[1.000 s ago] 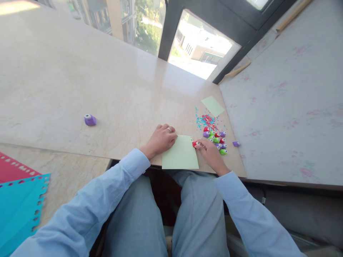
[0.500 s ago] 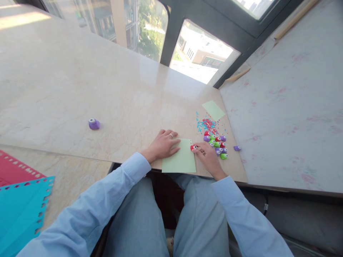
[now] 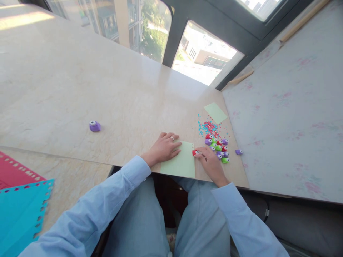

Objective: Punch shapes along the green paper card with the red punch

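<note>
A pale green sheet of paper (image 3: 179, 165) lies at the table's front edge, with small punched holes near its top right corner. My left hand (image 3: 165, 147) rests flat on the sheet's left part, fingers stretched out, a ring on one finger. At the sheet's right edge, my right hand (image 3: 210, 162) grips a small red craft punch (image 3: 195, 152). The punch sits against the paper's edge; the fingers partly cover it. Just beyond that hand stands a cluster of red, green and purple craft punches (image 3: 219, 147).
Red and blue paper bits (image 3: 209, 127) are scattered behind the cluster, near another green paper piece (image 3: 215, 112). One purple punch (image 3: 94, 126) stands far left, another (image 3: 239, 152) by the right wall. Blue (image 3: 24, 207) and red sheets (image 3: 16, 169) with punched edges lie at lower left.
The red punch has shifted slightly down along the paper's right edge with my right hand. My left hand stays on the sheet. The whole view has moved a little.
</note>
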The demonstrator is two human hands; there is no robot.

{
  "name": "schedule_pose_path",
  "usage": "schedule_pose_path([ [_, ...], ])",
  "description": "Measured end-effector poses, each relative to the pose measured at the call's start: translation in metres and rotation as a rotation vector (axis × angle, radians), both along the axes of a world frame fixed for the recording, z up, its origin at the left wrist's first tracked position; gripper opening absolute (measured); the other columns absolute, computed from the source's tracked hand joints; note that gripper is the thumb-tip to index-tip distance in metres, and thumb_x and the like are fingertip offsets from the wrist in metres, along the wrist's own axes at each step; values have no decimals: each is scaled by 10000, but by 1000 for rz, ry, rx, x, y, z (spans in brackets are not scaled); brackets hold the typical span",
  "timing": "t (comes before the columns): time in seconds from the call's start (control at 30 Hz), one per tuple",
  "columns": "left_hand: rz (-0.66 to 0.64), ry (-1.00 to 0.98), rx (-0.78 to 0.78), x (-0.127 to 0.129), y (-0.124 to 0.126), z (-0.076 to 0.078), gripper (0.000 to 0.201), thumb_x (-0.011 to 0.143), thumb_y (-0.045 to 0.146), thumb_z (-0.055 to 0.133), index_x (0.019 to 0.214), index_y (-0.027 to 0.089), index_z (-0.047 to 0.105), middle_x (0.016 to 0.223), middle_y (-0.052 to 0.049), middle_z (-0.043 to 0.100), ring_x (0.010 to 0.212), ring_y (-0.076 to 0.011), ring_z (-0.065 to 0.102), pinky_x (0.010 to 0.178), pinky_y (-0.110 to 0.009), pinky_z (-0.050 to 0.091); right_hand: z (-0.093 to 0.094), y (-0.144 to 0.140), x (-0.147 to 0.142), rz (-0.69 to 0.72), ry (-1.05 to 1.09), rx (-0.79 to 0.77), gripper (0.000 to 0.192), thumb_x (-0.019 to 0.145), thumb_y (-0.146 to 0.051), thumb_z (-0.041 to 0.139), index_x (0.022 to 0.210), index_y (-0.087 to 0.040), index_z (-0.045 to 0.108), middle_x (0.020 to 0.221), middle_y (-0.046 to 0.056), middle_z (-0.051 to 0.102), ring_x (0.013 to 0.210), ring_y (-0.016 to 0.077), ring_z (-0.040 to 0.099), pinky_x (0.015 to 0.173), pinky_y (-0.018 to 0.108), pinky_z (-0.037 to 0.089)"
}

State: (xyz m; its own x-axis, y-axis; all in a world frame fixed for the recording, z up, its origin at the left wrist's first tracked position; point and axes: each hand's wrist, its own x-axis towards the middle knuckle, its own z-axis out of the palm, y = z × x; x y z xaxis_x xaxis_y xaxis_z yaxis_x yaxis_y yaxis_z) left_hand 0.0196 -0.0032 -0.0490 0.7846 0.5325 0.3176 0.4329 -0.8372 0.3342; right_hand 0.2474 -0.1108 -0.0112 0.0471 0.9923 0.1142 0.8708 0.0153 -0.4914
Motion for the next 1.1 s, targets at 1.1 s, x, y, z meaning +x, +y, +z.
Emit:
schedule_pose_path([
  [1.1, 45, 19, 12, 2, 0, 0, 273, 1004, 362, 473, 1157, 268, 678, 1323, -122, 592, 1231, -299, 508, 950, -473, 354, -5, 36, 6, 20, 48, 34, 250, 964, -364, 505, 1047, -215, 687, 1051, 110, 678, 1013, 277, 624, 929, 454, 499],
])
